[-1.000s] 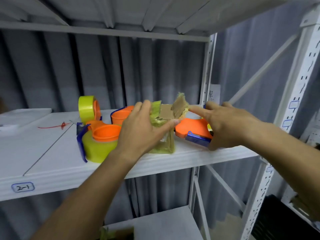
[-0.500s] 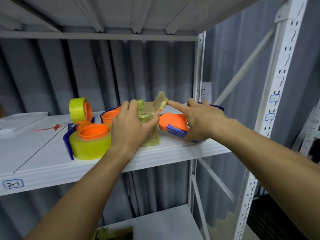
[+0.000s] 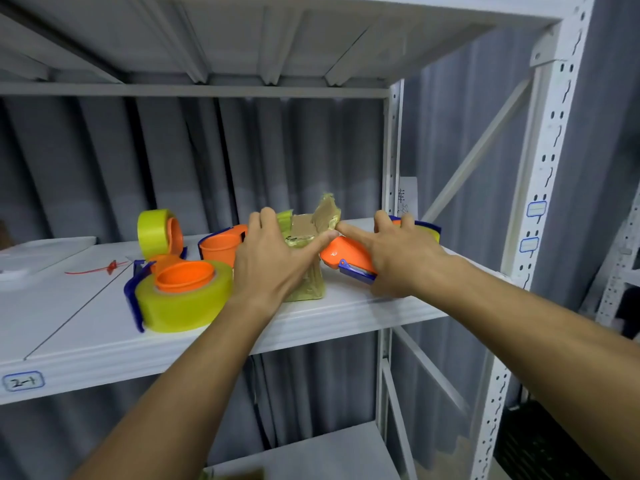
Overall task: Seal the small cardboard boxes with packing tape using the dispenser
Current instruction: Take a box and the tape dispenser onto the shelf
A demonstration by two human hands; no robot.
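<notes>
Right now the small box [image 3: 304, 271], wrapped in yellowish tape with one flap standing up, sits near the front edge of the white shelf [image 3: 86, 327]. My left hand [image 3: 273, 261] grips it from the front; my right hand [image 3: 398, 251] holds the orange dispenser [image 3: 341, 252] just beside it, forefinger stretched to the flap.

Both forearms extended forward. Left hand [image 3: 268, 263] fingers curled, thumb out. Right hand [image 3: 398, 251] index finger pointing left.
</notes>
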